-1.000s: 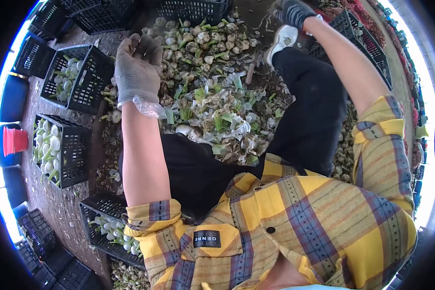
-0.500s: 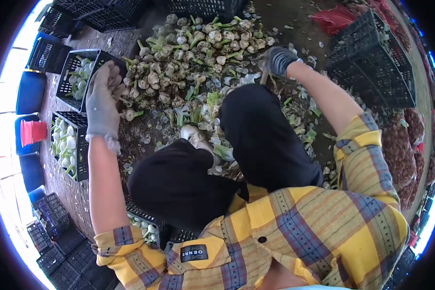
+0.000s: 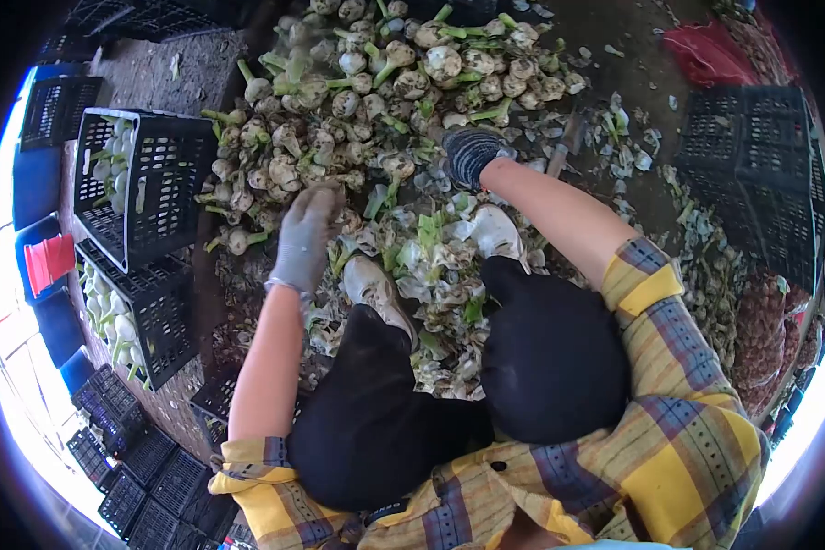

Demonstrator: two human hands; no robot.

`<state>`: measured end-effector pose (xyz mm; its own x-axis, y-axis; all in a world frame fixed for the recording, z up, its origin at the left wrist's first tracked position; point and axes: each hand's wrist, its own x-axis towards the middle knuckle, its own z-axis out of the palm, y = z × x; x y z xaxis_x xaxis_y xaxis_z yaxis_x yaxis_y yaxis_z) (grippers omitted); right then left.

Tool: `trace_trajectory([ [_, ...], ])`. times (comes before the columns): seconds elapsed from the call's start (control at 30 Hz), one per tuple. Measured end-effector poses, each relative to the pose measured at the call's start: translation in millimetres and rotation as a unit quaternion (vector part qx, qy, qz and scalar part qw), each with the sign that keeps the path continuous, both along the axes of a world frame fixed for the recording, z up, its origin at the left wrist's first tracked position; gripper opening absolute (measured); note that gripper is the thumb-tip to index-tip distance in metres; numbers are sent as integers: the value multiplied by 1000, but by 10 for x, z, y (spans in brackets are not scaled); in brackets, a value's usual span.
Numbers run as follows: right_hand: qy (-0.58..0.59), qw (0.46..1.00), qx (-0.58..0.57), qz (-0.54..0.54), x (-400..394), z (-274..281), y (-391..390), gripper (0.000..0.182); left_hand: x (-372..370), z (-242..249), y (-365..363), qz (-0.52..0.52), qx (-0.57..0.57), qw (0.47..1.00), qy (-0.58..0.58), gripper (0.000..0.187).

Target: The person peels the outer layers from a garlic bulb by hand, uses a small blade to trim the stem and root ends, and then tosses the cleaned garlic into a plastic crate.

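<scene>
My left hand [image 3: 307, 236], in a pale grey glove with soiled fingertips, is over the near edge of a heap of soiled garlic bulbs [image 3: 289, 170] with green stems. Its fingers are loosely bent and apart, and no bulb shows in them. My right hand [image 3: 473, 156], in a dark striped glove, is at the front of the same heap. Its fingers are curled, and what they hold, if anything, is hidden. Loose papery skins and leaf scraps [image 3: 431, 247] lie between my white shoes [image 3: 500, 234].
On the left, a black crate [image 3: 170, 174] and another [image 3: 160, 321] hold cleaned white bulbs. A red container [image 3: 49, 264] stands beyond them. Black crates [image 3: 747, 174], a red net bag [image 3: 710, 55] and filled sacks [image 3: 768, 339] line the right. A narrow stick-like piece [image 3: 564, 147] lies by my right forearm.
My left hand has moved right from beside the crate to the heap. My right hand has moved left to the heap's front. The view has shifted, and my knees are farther apart.
</scene>
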<state>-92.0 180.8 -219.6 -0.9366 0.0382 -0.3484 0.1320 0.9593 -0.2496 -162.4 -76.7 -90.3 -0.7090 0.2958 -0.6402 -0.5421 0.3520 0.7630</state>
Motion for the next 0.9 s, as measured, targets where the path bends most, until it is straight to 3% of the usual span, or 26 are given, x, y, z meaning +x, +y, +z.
trace_trajectory([
  [0.03,54,998,-16,19,-14,-311,17,27,15,-79,57,-4,-1,1000,-7,29],
  [0.17,-80,997,-7,13,-217,-219,60,36,99,-341,150,-54,6,998,-25,29],
  [0.27,67,986,-73,-135,-260,-186,-101,38,131,-536,128,-86,-17,996,1,37],
  [0.3,-27,982,-120,-145,-307,-150,-98,46,131,-609,141,-76,7,996,37,40],
  [0.37,-40,956,-274,-97,-412,8,-219,43,138,-668,207,-56,50,992,104,45],
  [0.43,-92,878,-452,-127,-458,228,-361,39,117,-673,248,-17,91,993,79,49],
  [0.5,-169,725,-627,-229,-483,694,-543,34,90,-708,278,58,191,977,76,50],
  [0.6,-57,699,-693,-168,-481,758,-700,27,-60,-749,134,96,169,970,146,45],
  [0.63,-117,697,-687,-169,-496,790,-690,29,-67,-719,134,105,152,971,151,43],
  [0.73,-116,683,-682,-234,-515,812,-796,32,-39,-535,207,127,101,973,164,38],
  [0.8,-72,787,-585,-182,-547,669,-872,37,-34,-609,145,84,50,966,240,37],
  [0.87,33,849,-511,-132,-523,670,-944,39,-6,-625,97,76,44,960,265,37],
  [0.9,76,853,-508,-90,-517,637,-964,40,21,-628,97,91,64,961,254,36],
])
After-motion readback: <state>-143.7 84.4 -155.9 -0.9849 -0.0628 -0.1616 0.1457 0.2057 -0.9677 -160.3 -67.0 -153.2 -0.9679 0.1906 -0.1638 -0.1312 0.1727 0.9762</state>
